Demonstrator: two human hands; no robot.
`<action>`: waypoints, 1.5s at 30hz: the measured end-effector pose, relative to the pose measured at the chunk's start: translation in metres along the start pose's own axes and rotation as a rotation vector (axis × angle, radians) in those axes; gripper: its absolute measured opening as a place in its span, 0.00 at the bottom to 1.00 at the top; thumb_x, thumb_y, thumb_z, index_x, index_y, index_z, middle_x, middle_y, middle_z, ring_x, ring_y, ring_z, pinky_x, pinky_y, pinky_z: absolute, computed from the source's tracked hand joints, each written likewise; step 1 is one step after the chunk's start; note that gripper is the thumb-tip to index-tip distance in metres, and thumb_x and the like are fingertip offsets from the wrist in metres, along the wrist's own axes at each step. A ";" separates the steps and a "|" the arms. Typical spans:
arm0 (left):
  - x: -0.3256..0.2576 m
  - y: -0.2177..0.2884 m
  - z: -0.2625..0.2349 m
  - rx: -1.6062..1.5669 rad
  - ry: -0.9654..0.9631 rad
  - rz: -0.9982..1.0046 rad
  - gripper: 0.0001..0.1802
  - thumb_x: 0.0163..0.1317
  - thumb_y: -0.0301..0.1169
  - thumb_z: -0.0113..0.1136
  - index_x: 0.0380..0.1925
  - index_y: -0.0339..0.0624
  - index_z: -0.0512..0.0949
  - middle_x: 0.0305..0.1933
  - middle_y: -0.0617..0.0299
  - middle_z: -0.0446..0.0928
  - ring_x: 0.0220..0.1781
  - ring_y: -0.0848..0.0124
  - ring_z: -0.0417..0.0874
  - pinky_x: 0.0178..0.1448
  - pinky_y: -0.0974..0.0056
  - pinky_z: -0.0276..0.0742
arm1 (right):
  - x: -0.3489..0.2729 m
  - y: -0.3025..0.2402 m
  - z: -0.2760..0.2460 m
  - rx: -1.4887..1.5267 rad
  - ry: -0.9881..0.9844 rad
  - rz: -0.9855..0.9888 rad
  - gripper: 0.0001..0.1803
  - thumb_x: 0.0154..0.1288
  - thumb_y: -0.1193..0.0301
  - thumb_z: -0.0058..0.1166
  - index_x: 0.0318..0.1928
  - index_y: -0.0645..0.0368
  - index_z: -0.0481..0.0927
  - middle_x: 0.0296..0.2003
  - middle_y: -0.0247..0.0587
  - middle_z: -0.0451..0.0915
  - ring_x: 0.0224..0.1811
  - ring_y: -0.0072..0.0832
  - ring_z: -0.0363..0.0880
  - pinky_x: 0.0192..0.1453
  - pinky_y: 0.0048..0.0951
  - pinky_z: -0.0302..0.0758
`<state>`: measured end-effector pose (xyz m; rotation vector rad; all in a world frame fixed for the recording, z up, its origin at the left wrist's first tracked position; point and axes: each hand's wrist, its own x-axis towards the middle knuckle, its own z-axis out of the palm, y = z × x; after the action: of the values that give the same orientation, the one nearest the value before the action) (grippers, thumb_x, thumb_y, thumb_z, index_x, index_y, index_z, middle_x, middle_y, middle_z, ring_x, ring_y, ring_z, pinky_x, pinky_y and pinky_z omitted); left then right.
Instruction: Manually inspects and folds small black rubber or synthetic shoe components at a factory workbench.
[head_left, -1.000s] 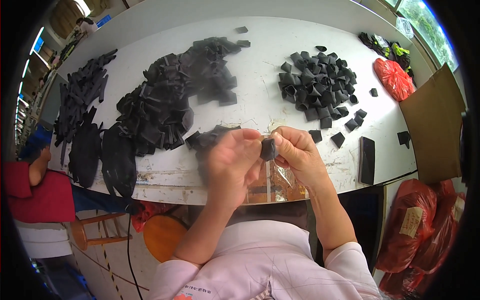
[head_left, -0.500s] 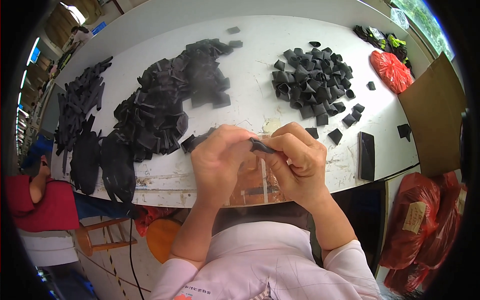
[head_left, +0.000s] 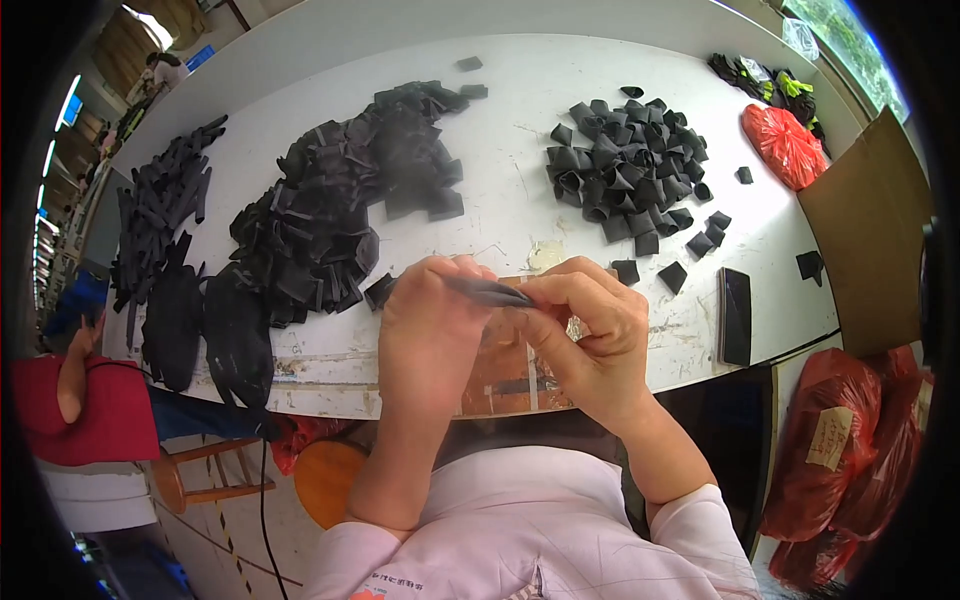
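Note:
Between my two hands, above the near edge of the table, is a small black fabric piece (head_left: 492, 293), seen edge-on as a narrow folded strip. My left hand (head_left: 425, 325) is closed on its left end, with the fingertips partly behind the piece. The thumb and forefinger of my right hand (head_left: 597, 335) pinch its right end. Just left of my left hand lies a heap of flat black pieces (head_left: 310, 190). Beyond my right hand sits a pile of black pieces curled into short open tubes (head_left: 640, 165), with a few loose ones at its near side.
Long black strips (head_left: 160, 210) and dark oval pieces (head_left: 237, 335) cover the table's left end. At right are a phone (head_left: 735, 315), a red bag (head_left: 783, 145) and a cardboard sheet (head_left: 870, 230). Red sacks (head_left: 825, 440) stand below. A person in red (head_left: 85, 405) is at far left.
The black piece, curled at my right fingertips before, now stretches flatter and longer toward my left hand. My right fingers have shifted slightly left. The person in red has raised a hand.

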<state>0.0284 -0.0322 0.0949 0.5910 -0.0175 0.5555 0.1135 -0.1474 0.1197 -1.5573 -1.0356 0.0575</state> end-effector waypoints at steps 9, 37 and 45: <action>-0.008 -0.007 -0.004 0.243 0.039 0.101 0.08 0.60 0.29 0.52 0.34 0.36 0.76 0.35 0.57 0.73 0.43 0.65 0.69 0.56 0.61 0.62 | -0.003 0.015 0.001 -0.294 0.039 -0.382 0.10 0.37 0.82 0.59 0.25 0.62 0.73 0.19 0.34 0.66 0.20 0.29 0.62 0.19 0.27 0.60; -0.051 -0.048 -0.099 2.162 -0.048 0.320 0.03 0.43 0.20 0.51 0.22 0.36 0.69 0.30 0.54 0.68 0.34 0.57 0.69 0.38 0.58 0.66 | -0.087 0.066 0.029 0.302 -0.276 0.836 0.19 0.63 0.63 0.45 0.26 0.67 0.77 0.15 0.36 0.74 0.19 0.18 0.70 0.23 0.23 0.67; -0.060 -0.040 -0.104 2.238 -0.039 0.310 0.06 0.41 0.20 0.52 0.23 0.37 0.70 0.33 0.54 0.69 0.35 0.58 0.69 0.38 0.61 0.68 | -0.086 0.069 0.042 0.280 -0.338 0.847 0.19 0.63 0.61 0.46 0.26 0.67 0.77 0.16 0.37 0.74 0.19 0.20 0.71 0.24 0.24 0.69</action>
<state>-0.0172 -0.0338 -0.0228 2.8031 0.5569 0.6869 0.0775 -0.1617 0.0079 -1.6504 -0.5139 1.0315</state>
